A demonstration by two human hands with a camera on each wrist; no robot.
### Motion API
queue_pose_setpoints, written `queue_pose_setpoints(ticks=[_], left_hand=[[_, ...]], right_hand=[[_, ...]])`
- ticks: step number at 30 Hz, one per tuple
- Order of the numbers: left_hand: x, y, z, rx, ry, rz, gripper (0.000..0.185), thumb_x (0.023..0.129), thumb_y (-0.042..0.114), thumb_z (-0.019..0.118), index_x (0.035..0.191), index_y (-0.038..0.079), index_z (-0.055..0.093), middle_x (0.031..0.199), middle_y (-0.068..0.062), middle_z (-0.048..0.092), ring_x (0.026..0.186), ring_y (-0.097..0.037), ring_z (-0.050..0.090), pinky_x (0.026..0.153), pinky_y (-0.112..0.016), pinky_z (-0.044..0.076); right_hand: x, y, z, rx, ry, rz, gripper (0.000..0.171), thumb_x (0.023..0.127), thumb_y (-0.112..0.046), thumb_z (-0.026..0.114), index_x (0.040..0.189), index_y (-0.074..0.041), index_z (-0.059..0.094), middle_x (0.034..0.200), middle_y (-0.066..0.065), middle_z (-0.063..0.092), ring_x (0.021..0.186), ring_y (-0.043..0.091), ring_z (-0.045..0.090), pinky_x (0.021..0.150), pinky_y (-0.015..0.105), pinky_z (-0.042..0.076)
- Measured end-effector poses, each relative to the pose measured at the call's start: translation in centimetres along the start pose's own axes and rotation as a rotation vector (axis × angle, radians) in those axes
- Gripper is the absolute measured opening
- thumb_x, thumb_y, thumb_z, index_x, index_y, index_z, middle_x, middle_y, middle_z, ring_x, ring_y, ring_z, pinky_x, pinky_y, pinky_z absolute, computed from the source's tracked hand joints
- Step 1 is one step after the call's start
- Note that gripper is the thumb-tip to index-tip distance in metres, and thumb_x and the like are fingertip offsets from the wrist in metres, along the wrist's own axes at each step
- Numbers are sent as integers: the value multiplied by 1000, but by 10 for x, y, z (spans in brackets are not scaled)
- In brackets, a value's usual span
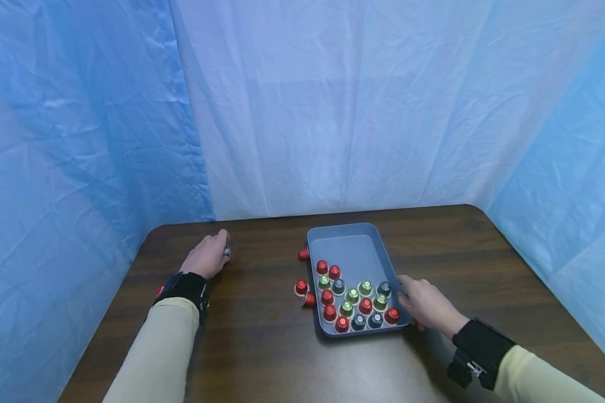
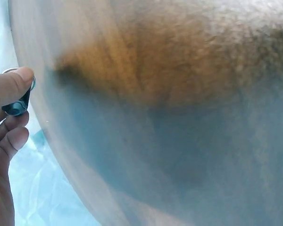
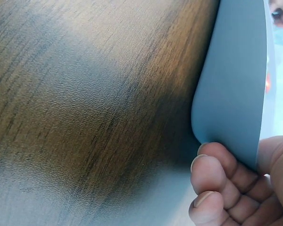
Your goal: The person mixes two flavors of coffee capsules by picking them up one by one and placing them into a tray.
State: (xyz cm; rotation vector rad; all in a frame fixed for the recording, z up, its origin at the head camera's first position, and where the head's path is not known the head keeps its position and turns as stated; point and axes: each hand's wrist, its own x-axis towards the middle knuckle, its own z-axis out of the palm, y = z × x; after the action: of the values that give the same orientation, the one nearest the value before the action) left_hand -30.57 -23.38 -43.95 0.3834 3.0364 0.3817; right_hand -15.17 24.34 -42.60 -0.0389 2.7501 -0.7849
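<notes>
My left hand [image 1: 205, 257] is over the table's far left. In the left wrist view it pinches a dark blue-grey coffee capsule [image 2: 17, 107] between thumb and fingers. My right hand [image 1: 429, 303] grips the right side of a blue-grey tray [image 1: 343, 240], thumb over the rim and fingers curled against the outer wall. Red, green and dark capsules stand in the tray's near half, mostly base down; one is a green capsule [image 1: 365, 287], another a dark capsule [image 1: 358, 322]. The right wrist view shows the tray's outer wall [image 3: 231, 80] close up.
Three red capsules are on the table left of the tray: an upper one [image 1: 303, 254], a middle one [image 1: 301, 287] and a lower one [image 1: 309, 300]. The brown wooden table [image 1: 252, 347] has rounded far corners. Blue sheets [image 1: 302, 123] hang around it.
</notes>
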Motion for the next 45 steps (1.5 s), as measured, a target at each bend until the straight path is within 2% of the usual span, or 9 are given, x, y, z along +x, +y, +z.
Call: queue_pose_setpoints(ticks=[6,14,21,25,30,37,41,45], left_hand=[[2,3,-9,4,44,82,24,95,11,73,113,6,58,103,-14,64,101,-32,61,85,-52,54],[9,30,-30,37,92,230,16,96,11,71,110,6,66,100,-9,68,97,-29,60,82,-45,51],[11,62,-52,27,78,335,11,97,10,71,106,9,66,99,-6,66,97,-26,59,80,-42,51],[10,80,-63,40,108,423,12,95,8,73,105,8,66,104,-5,61,99,-24,60,84,-40,54],[11,105,-73,64,108,463,15,94,10,74,108,9,68,105,-5,61,101,-22,60,88,-39,54],[11,142,-81,94,107,570,18,93,10,76,110,9,69,105,-4,63,101,-21,63,89,-37,54],[10,162,-82,110,92,597,19,93,10,76,111,9,70,106,-5,65,102,-21,64,88,-36,55],[12,177,-77,124,83,626,18,93,10,76,111,10,72,108,-4,65,104,-20,64,89,-35,54]], right_hand=[[0,-1,0,-3,1,0,54,100,-11,64,146,9,43,79,7,58,50,17,57,49,32,52],[0,0,1,-10,10,-8,53,100,-10,62,145,10,43,78,6,58,50,17,57,48,32,52],[0,0,3,-9,15,-19,51,100,-8,61,144,12,44,77,6,58,50,17,56,48,32,51],[1,0,3,-9,16,-16,52,100,-9,62,144,11,44,79,7,60,49,17,56,47,32,51],[3,-1,3,-7,11,-7,52,100,-9,62,144,11,44,83,9,62,49,17,57,48,33,51],[3,1,3,0,15,-19,51,100,-9,62,143,11,45,85,10,63,49,17,57,47,33,51],[3,0,3,7,11,-16,51,100,-10,62,144,11,44,85,9,62,50,18,57,48,33,51],[3,0,3,6,8,-4,52,100,-10,62,144,10,44,86,10,63,50,18,57,48,33,52]])
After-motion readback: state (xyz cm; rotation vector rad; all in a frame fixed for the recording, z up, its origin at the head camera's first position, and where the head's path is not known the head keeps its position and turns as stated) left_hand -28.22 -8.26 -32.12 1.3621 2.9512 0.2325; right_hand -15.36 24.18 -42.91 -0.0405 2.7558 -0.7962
